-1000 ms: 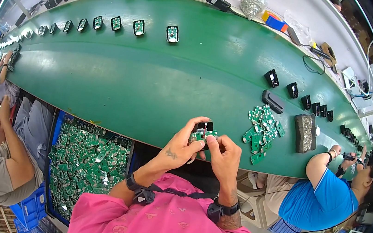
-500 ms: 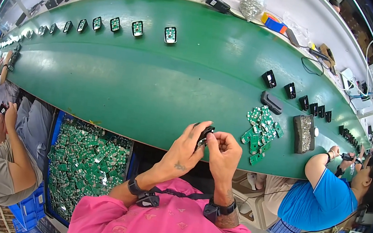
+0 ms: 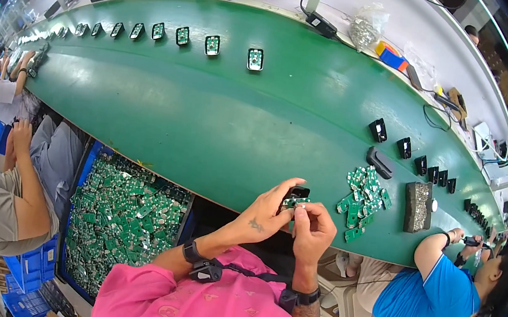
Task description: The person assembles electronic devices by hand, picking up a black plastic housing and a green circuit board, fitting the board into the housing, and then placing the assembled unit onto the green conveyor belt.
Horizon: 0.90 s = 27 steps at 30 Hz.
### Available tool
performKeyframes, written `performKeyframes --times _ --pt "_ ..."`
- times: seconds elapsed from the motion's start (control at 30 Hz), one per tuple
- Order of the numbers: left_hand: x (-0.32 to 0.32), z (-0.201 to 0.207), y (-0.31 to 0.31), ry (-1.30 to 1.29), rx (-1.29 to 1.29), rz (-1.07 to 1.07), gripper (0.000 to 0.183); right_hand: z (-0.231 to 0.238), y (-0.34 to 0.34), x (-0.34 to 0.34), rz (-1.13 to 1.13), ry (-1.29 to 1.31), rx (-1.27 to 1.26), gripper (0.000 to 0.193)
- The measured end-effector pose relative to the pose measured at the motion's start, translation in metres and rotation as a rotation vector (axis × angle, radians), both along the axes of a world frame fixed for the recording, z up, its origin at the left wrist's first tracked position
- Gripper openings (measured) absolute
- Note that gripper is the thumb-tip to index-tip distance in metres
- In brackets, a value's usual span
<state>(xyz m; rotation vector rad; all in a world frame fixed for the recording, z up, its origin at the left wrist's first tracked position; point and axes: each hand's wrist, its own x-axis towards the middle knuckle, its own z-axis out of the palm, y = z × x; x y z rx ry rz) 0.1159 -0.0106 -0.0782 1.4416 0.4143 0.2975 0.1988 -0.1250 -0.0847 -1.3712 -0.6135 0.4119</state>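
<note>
Close to the bench's near edge, my left hand (image 3: 265,215) is closed around a small black plastic casing (image 3: 298,192). A green circuit board (image 3: 293,202) lies across the casing's near side, and the fingertips of my right hand (image 3: 314,229) pinch it. Whether the board sits inside the casing or only against it, I cannot tell. To the right of my hands is a loose pile of green circuit boards (image 3: 364,194) on the green bench (image 3: 208,121). A long black plastic piece (image 3: 381,163) lies just beyond the pile.
Casings with boards (image 3: 255,59) line the far left, black casings (image 3: 378,130) the right. A dark block with a speckled top (image 3: 417,207) stands near a person in blue (image 3: 435,282). A bin of circuit boards (image 3: 125,225) is at lower left, beside other seated people.
The black casing has been turned in my left hand, and the green board now shows plainly between my hands. The whole view has shifted, moving the bench items right and slightly down.
</note>
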Motion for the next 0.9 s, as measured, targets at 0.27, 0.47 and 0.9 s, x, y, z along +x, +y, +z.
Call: performKeyframes --times 0.27,0.47,0.9 --pt "-0.003 0.007 0.001 -0.03 0.12 -0.008 0.055 0.018 -0.006 0.023 0.239 0.27 -0.196 0.018" --pt "-0.005 0.013 0.002 -0.012 0.032 -0.024 0.057 0.016 -0.01 0.019 0.244 0.283 -0.11 0.016" --pt "-0.009 0.021 0.009 -0.135 0.484 0.108 0.058 0.052 -0.006 0.015 0.163 -0.642 -0.419 0.003"
